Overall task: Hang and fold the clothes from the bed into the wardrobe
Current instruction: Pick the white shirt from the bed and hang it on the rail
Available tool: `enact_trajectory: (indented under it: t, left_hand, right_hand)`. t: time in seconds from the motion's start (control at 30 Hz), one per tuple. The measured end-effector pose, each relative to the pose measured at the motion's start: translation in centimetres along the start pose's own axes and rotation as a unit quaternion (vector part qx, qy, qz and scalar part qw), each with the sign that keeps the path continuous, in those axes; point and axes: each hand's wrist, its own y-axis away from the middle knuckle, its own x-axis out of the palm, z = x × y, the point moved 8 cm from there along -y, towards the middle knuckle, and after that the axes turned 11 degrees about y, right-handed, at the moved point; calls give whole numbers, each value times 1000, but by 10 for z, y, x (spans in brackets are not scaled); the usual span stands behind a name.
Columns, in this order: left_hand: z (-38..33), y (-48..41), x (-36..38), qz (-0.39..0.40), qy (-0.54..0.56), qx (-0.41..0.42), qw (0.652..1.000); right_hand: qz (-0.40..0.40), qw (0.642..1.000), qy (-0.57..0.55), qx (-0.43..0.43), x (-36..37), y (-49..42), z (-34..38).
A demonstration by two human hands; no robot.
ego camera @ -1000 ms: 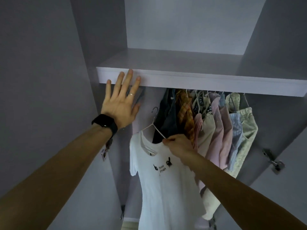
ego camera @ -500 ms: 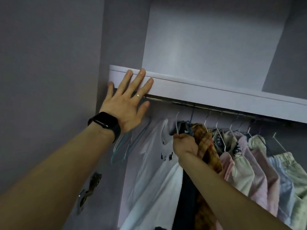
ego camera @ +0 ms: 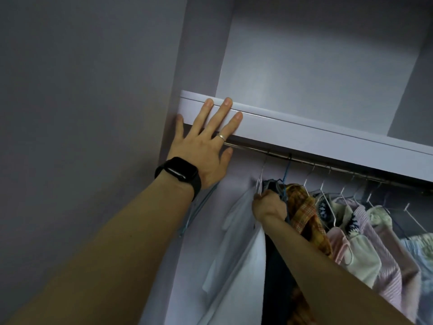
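My black watch (ego camera: 179, 172) sits up and to the left of my grip, face tilted toward me. A thin silver ring (ego camera: 221, 137) shows higher still, above the watch. Far left of both, a plain grey wall (ego camera: 82, 90).

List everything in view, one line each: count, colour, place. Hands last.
shelf: one, pale lilac, above the rail
rail: one, metal, under the shelf
T-shirt: one, white, leftmost of the hung clothes
hanger: one, white, carries the T-shirt, hook up at the rail
dark garment: one, dark, right of the T-shirt
plaid shirt: one, orange, right of the dark garment
other clothes: several, pink, cream, pale blue, further right
empty hangers: count unclear, blue, behind the left wrist
watch: one, black, left wrist
ring: one, silver, left hand
left hand: flat against the shelf's front edge
right hand: grips the hanger
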Motion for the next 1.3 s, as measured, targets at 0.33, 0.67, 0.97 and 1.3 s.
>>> enact_trajectory:
  t: [0.33, 0.67, 0.97, 1.3]
  left_hand:
    - [-3, 8, -9, 46, 16, -42, 998]
    - [-64, 37, -32, 223, 151, -209, 940]
    - [-295, 108, -29, 286, 316, -93, 900]
    - [-612, 229, -75, 404, 446, 255, 757]
  right_hand:
    - [141, 988, 33, 59, -7, 7, -39]
    - [184, 976, 86, -81, -162, 88, -59]
    - [-14, 996, 40, -80, -367, 243, -205]
    - [-119, 958, 179, 192, -469, 462, -375]
